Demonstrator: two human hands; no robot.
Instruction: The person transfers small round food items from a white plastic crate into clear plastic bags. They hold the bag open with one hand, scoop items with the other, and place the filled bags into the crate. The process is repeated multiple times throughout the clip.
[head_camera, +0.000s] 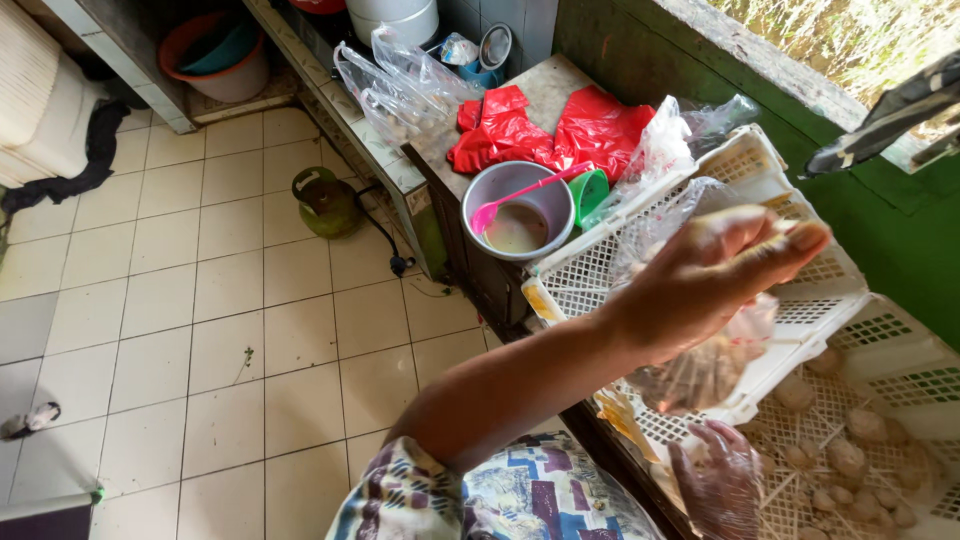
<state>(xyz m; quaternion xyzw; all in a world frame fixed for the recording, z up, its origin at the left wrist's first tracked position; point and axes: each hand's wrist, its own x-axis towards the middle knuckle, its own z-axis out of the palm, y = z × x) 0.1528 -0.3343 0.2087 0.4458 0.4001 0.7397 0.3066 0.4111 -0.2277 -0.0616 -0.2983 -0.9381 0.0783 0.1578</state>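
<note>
My left hand is bare and raised over a white plastic crate, fingers pinched together on the top of a clear plastic bag. The bag hangs below the hand with brownish food inside. My right hand wears a thin clear glove and sits low, just under the bag, over a second white crate of pale food balls on sticks. The frame does not show whether the gloved fingers hold anything.
A grey bowl with beige liquid and a pink spoon stands on a small counter beside red plastic bags, a green cup and clear bags. A green gas cylinder sits on the tiled floor. A green wall runs along the right.
</note>
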